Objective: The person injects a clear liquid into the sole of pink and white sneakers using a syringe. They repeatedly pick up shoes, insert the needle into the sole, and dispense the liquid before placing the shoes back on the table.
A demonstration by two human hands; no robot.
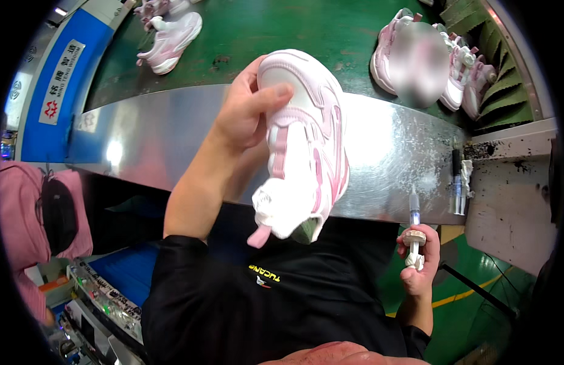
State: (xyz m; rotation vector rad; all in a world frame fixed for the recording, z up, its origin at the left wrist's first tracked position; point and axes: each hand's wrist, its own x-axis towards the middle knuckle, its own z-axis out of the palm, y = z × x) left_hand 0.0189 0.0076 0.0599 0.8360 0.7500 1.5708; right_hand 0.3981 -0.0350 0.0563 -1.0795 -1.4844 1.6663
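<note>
My left hand (240,115) is closed around the toe of a pink-and-white sneaker (321,121), with the thumb on top of the toe cap. The sneaker is raised over the metal ledge, its toe pointing away and its heel toward me. White stuffing (285,204) fills its opening, and a pink pull tab (259,237) sticks out near it. Lower right, my right hand (425,261) grips a syringe (414,210) with a clear barrel, its tip pointing up and away from me. Whitish material is wrapped around the syringe's flange and plunger end. Syringe and sneaker are apart.
Beyond the shiny metal ledge (166,134) lies a green belt (263,24). More sneakers stand far left (172,42) and far right (391,52). Slender tube-like tools (457,182) lie at the ledge's right end, beside a pale panel (507,207). A person in pink (20,213) is at left.
</note>
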